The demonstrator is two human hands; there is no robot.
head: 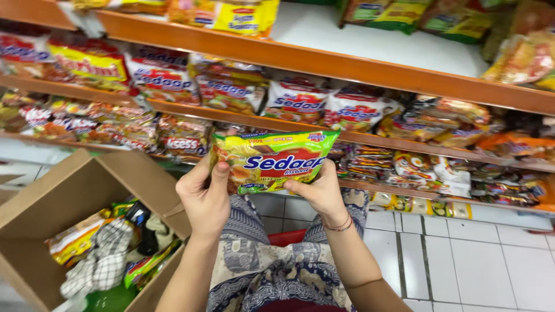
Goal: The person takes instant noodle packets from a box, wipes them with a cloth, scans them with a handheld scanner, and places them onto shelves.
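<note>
Fingers (218,173) of the left hand (203,196) curl over the left end of a green-and-yellow noodle packet (272,163), thumb on its front face, while the right hand (319,192) pinches the lower right corner — both closed on the wrapper, neither open. The packet sits at the centre of the frame, held up in front of the shelves, its long axis running left to right with the right end tipped slightly higher. It lies just above and between the two hands, so each hand is equally near; a red string bracelet (340,225) circles the right wrist.

Behind the packet, orange-edged shelves (347,66) climb from lower left to upper right across the top half of the frame, packed with rows of similar noodle packets (298,101) in white, red and yellow wrappers. At lower left an open cardboard box (55,202) holds more packets, a checked cloth (107,254) and a dark object too small to tell. The person's patterned blue-and-white garment (266,271) fills the bottom centre, with a sliver of something red just beyond it — and white floor tiles (480,266) spread across the lower right.
</note>
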